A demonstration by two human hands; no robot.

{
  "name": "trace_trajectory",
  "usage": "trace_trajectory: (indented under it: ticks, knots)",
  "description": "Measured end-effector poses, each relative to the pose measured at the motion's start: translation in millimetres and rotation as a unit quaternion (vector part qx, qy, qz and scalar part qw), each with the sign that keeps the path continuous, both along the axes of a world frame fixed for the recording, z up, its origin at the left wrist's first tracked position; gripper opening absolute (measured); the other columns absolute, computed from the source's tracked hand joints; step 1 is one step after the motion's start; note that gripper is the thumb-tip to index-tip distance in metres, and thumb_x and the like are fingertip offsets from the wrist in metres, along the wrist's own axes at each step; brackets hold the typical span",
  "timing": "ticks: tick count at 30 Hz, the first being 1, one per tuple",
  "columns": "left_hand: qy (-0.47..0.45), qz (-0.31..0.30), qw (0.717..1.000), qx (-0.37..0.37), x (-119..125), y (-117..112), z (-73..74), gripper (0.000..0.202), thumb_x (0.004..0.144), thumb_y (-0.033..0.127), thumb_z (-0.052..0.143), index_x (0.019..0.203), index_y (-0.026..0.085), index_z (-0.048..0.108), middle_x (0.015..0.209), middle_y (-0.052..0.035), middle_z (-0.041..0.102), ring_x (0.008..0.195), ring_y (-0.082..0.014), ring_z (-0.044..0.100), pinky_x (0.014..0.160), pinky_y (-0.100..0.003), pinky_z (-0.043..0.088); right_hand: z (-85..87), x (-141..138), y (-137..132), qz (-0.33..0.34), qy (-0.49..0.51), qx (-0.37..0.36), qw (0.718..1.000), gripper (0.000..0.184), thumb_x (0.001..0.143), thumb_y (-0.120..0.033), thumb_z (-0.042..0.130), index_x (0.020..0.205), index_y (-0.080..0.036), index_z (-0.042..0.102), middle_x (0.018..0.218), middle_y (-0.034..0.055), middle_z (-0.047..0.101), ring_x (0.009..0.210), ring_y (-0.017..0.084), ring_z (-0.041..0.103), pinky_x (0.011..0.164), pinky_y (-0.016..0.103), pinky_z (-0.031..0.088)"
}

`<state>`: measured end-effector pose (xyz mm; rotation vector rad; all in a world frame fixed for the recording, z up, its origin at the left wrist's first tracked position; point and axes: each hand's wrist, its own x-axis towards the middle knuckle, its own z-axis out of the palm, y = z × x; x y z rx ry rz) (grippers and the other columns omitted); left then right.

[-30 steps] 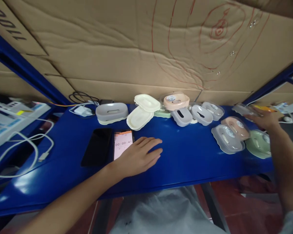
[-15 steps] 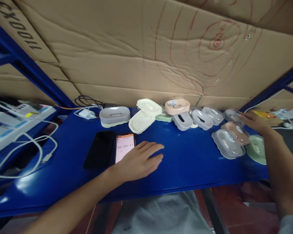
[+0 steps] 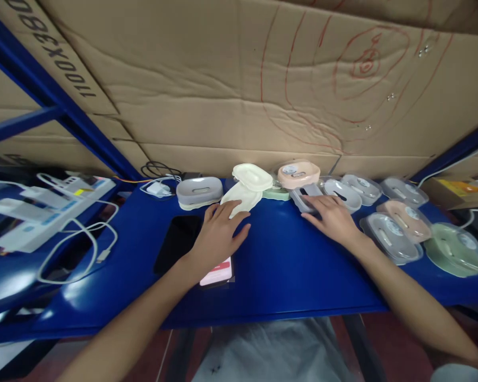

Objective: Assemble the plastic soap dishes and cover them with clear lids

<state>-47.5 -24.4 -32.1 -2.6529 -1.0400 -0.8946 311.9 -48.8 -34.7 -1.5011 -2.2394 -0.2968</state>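
Observation:
My left hand (image 3: 223, 231) is open above the blue table, fingers spread at the near edge of a cream oval tray (image 3: 242, 197); whether it touches cannot be told. A second cream tray (image 3: 252, 176) overlaps that one from behind. My right hand (image 3: 332, 218) has its fingers apart over the near right side of a grey slotted soap dish (image 3: 300, 193), partly covering it. Behind this dish sits a peach soap dish (image 3: 298, 174) with a label and clear cover. A pale green piece (image 3: 276, 193) lies between the cream trays and the grey dish.
At right stand several covered soap dishes, among them a peach one (image 3: 408, 218) and a green one (image 3: 456, 249). A grey dish (image 3: 199, 190) rests on a cream piece at left. A black phone (image 3: 177, 241), a lit phone (image 3: 217, 273) and a power strip (image 3: 56, 215) lie leftward.
My right hand has come from the covered dishes at far right to the grey slotted dish. My left hand has moved forward to the cream trays. The view has shifted slightly left.

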Motion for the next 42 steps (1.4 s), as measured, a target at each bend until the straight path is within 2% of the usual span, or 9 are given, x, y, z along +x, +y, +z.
trace_trajectory:
  ticks: [3, 6, 12, 16, 19, 24, 30, 37, 42]
  knots:
    - [0.044, 0.013, 0.999, -0.01, -2.3, 5.0, -10.1, 0.026, 0.108, 0.032, 0.059, 0.126, 0.02, 0.074, 0.143, -0.0185, 0.07, 0.135, -0.038, 0.065, 0.117, -0.071, 0.036, -10.0, 4.5, 1.2, 0.009, 0.048, 0.017, 0.999, 0.041, 0.108, -0.05, 0.056, 0.13, -0.022, 0.075, 0.121, 0.0121, 0.081, 0.112, 0.033, 0.076, 0.101, 0.054, 0.055]
    - [0.068, -0.01, 0.997, -0.044, -1.9, 5.7, -15.1, 0.032, 0.108, 0.033, 0.059, 0.132, 0.017, 0.072, 0.143, -0.019, 0.071, 0.137, -0.0394, 0.064, 0.118, -0.072, 0.035, -1.6, 6.9, -7.2, 0.006, 0.112, 0.043, 0.993, 0.037, 0.107, -0.05, 0.057, 0.123, -0.023, 0.078, 0.117, 0.0104, 0.082, 0.108, 0.031, 0.077, 0.099, 0.053, 0.056]
    - [0.098, -0.157, 0.976, -0.114, 6.2, -13.0, -9.6, 0.03, 0.109, 0.03, 0.059, 0.132, 0.019, 0.074, 0.141, -0.0133, 0.073, 0.133, -0.0286, 0.067, 0.12, -0.053, 0.042, 28.0, -1.6, -34.2, -0.007, 0.228, 0.078, 0.971, 0.035, 0.108, -0.048, 0.053, 0.103, -0.026, 0.08, 0.09, 0.0064, 0.079, 0.082, 0.025, 0.074, 0.08, 0.044, 0.06]
    - [0.123, -0.232, 0.959, -0.104, 14.4, -29.6, -6.7, 0.023, 0.107, 0.024, 0.063, 0.127, 0.023, 0.074, 0.133, -0.0085, 0.074, 0.119, -0.0236, 0.071, 0.109, -0.043, 0.052, 29.0, -10.1, -40.1, 0.094, 0.206, 0.058, 0.972, 0.027, 0.106, -0.043, 0.058, 0.107, -0.027, 0.081, 0.092, 0.0055, 0.08, 0.081, 0.024, 0.072, 0.08, 0.044, 0.058]
    - [0.112, -0.227, 0.967, -0.039, 15.7, -33.2, -2.6, 0.027, 0.105, 0.016, 0.062, 0.13, 0.02, 0.071, 0.133, -0.0117, 0.071, 0.117, -0.0256, 0.069, 0.103, -0.042, 0.055, 22.6, -22.1, -40.6, 0.179, 0.147, 0.0, 0.973, 0.022, 0.107, -0.036, 0.061, 0.117, -0.027, 0.079, 0.1, 0.0045, 0.081, 0.09, 0.022, 0.074, 0.087, 0.043, 0.054]
    - [0.104, -0.188, 0.977, -0.006, 10.6, -26.4, 6.9, 0.034, 0.104, 0.019, 0.064, 0.138, 0.021, 0.064, 0.143, -0.0151, 0.065, 0.133, -0.0328, 0.062, 0.111, -0.051, 0.053, 10.3, -43.9, -43.1, 0.264, 0.075, -0.072, 0.959, 0.022, 0.105, -0.029, 0.06, 0.119, -0.024, 0.075, 0.117, 0.0072, 0.078, 0.113, 0.022, 0.071, 0.104, 0.044, 0.049]
    - [0.11, -0.199, 0.974, -0.015, 13.3, -26.1, 1.3, 0.032, 0.106, 0.023, 0.063, 0.138, 0.02, 0.063, 0.145, -0.0139, 0.066, 0.133, -0.0315, 0.063, 0.114, -0.052, 0.052, 4.5, -45.9, -43.7, 0.235, 0.0, -0.068, 0.97, 0.043, 0.103, -0.051, 0.067, 0.134, -0.021, 0.072, 0.119, 0.0116, 0.074, 0.112, 0.028, 0.064, 0.101, 0.046, 0.048]
    - [0.086, -0.205, 0.975, -0.008, 16.1, -29.8, 0.2, 0.032, 0.107, 0.021, 0.06, 0.139, 0.018, 0.062, 0.142, -0.0147, 0.066, 0.135, -0.0315, 0.062, 0.114, -0.052, 0.054, 12.9, -29.7, -40.1, 0.254, 0.102, -0.078, 0.959, 0.02, 0.104, -0.039, 0.071, 0.118, -0.027, 0.078, 0.105, 0.0037, 0.072, 0.101, 0.02, 0.065, 0.097, 0.04, 0.045]
    - [0.099, -0.209, 0.973, -0.018, 16.6, -29.0, -1.4, 0.032, 0.108, 0.025, 0.061, 0.139, 0.018, 0.063, 0.141, -0.0136, 0.067, 0.129, -0.0319, 0.064, 0.112, -0.051, 0.055, 15.2, -32.1, -42.8, 0.246, 0.07, -0.121, 0.959, 0.027, 0.097, -0.046, 0.078, 0.111, -0.023, 0.074, 0.122, 0.0068, 0.073, 0.113, 0.024, 0.064, 0.104, 0.043, 0.042]
